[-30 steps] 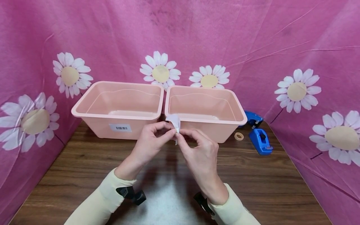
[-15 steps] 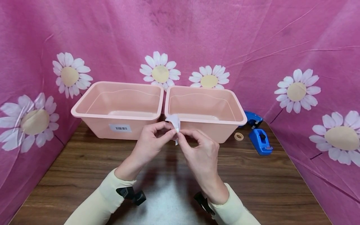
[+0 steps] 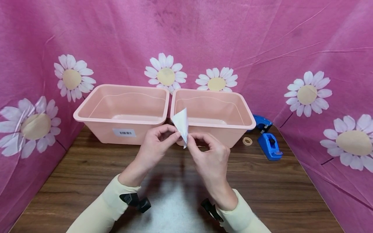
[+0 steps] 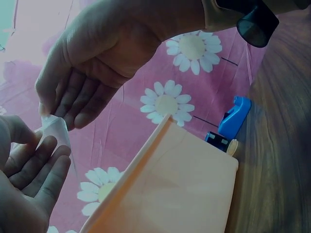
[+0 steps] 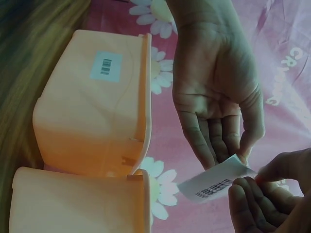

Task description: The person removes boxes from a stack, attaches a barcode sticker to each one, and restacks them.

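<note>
Between my two hands is a white barcode label (image 3: pixel 181 123), pinched near its lower end and tilted upward. My left hand (image 3: pixel 154 147) grips its left side with thumb and forefinger. On the other side, my right hand (image 3: pixel 212 158) pinches the label with thumb and fingertip. In the right wrist view the printed face of the label (image 5: pixel 214 184) shows dark bars, and one corner is drawn out to a point at the right hand's fingers. Behind the hands stand two pink plastic bins. The left bin (image 3: pixel 99 130) bears a barcode sticker (image 3: pixel 124 132); the right bin (image 3: pixel 224 136) is partly hidden by the label.
At the right of the wooden table (image 3: pixel 271 191) lie a blue tape dispenser (image 3: pixel 269 147), a small tan tape roll (image 3: pixel 247 141) and another blue tool (image 3: pixel 262 123) half behind the right bin. A pink daisy cloth (image 3: pixel 262 58) hangs around the table.
The label has spread out and its tip now reaches higher, in front of the right bin. My fingertips have moved slightly apart. The bins have not moved.
</note>
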Demonstrator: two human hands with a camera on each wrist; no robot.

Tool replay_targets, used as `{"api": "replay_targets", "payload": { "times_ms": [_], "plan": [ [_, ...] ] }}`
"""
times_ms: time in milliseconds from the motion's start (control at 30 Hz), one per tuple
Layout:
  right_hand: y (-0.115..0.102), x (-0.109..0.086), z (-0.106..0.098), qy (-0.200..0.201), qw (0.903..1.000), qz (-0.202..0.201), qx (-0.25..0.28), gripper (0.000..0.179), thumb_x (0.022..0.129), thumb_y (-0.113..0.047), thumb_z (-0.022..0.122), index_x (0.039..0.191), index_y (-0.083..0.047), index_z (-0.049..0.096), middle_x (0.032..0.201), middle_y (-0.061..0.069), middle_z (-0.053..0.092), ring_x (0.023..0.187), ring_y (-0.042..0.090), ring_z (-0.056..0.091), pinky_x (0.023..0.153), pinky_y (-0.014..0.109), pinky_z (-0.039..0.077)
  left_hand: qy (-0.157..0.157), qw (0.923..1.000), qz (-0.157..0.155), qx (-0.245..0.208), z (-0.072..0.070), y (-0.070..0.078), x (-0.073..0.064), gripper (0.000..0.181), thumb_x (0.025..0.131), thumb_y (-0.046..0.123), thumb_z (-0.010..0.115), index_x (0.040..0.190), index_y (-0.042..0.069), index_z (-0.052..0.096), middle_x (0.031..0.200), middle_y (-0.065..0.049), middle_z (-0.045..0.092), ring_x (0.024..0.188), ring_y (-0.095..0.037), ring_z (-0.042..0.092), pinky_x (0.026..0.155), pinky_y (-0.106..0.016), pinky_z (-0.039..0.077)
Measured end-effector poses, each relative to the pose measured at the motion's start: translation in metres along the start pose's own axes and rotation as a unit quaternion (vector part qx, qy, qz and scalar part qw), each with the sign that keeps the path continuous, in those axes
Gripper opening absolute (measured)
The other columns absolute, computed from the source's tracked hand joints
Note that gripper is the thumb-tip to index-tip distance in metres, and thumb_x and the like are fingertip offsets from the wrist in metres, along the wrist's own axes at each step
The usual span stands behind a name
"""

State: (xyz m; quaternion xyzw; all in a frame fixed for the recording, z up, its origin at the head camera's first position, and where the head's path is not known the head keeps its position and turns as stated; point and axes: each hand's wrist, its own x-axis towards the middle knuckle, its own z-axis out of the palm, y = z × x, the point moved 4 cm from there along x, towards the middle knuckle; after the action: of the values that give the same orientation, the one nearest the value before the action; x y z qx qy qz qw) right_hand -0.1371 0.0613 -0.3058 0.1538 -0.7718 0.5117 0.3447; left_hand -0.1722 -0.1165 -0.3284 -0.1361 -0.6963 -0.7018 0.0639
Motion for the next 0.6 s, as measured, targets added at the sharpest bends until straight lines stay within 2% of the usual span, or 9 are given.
{"api": "replay_targets", "payload": {
  "times_ms": [133, 200, 300, 433, 600],
  "plan": [
    [0.000, 0.000, -0.001, 0.009, 0.9998, 0.009, 0.012, 0.007, 0.094, -0.003, 0.084, 0.094, -0.009, 0.088, 0.089, 0.001, 0.086, 0.077, 0.011, 0.078, 0.073, 0.018, 0.063, 0.013, 0.9997, -0.002, -0.020, -0.002, 0.000, 0.001, 0.016, 0.103, -0.001, 0.073, 0.112, -0.015, 0.075, 0.091, 0.003, 0.080, 0.088, -0.008, 0.076, 0.085, -0.020, 0.062],
    [0.001, 0.001, -0.002, 0.010, 0.9994, 0.024, 0.022, 0.006, 0.094, -0.004, 0.084, 0.094, -0.009, 0.088, 0.088, 0.002, 0.086, 0.076, 0.010, 0.077, 0.072, 0.018, 0.063, 0.021, 0.9994, -0.007, -0.026, -0.002, -0.001, 0.001, 0.017, 0.103, -0.001, 0.073, 0.113, -0.015, 0.075, 0.089, 0.009, 0.079, 0.088, -0.009, 0.075, 0.084, -0.020, 0.062],
    [0.005, 0.003, -0.002, 0.008, 0.9967, 0.065, 0.049, 0.004, 0.096, -0.006, 0.085, 0.094, -0.008, 0.088, 0.085, 0.005, 0.085, 0.073, 0.008, 0.074, 0.069, 0.017, 0.061, 0.030, 0.9982, -0.020, -0.048, -0.004, -0.002, 0.002, 0.018, 0.104, 0.000, 0.073, 0.115, -0.015, 0.073, 0.091, 0.007, 0.077, 0.088, -0.011, 0.075, 0.086, -0.023, 0.065],
    [0.010, 0.006, -0.001, -0.002, 0.9864, 0.130, 0.101, 0.006, 0.098, -0.011, 0.086, 0.094, -0.007, 0.087, 0.081, 0.010, 0.082, 0.068, 0.007, 0.066, 0.061, 0.017, 0.053, 0.035, 0.9956, -0.034, -0.080, -0.008, -0.004, 0.003, 0.019, 0.106, 0.001, 0.073, 0.116, -0.014, 0.073, 0.100, -0.001, 0.076, 0.091, -0.014, 0.076, 0.093, -0.032, 0.069],
    [0.016, 0.007, -0.002, -0.009, 0.9742, 0.173, 0.144, 0.007, 0.099, -0.010, 0.085, 0.094, -0.006, 0.086, 0.081, 0.010, 0.081, 0.067, 0.011, 0.067, 0.058, 0.019, 0.048, 0.041, 0.9947, -0.037, -0.088, -0.013, -0.006, 0.005, 0.009, 0.107, 0.000, 0.071, 0.111, -0.007, 0.075, 0.100, 0.001, 0.074, 0.090, -0.013, 0.077, 0.095, -0.034, 0.069]
  ]
}}
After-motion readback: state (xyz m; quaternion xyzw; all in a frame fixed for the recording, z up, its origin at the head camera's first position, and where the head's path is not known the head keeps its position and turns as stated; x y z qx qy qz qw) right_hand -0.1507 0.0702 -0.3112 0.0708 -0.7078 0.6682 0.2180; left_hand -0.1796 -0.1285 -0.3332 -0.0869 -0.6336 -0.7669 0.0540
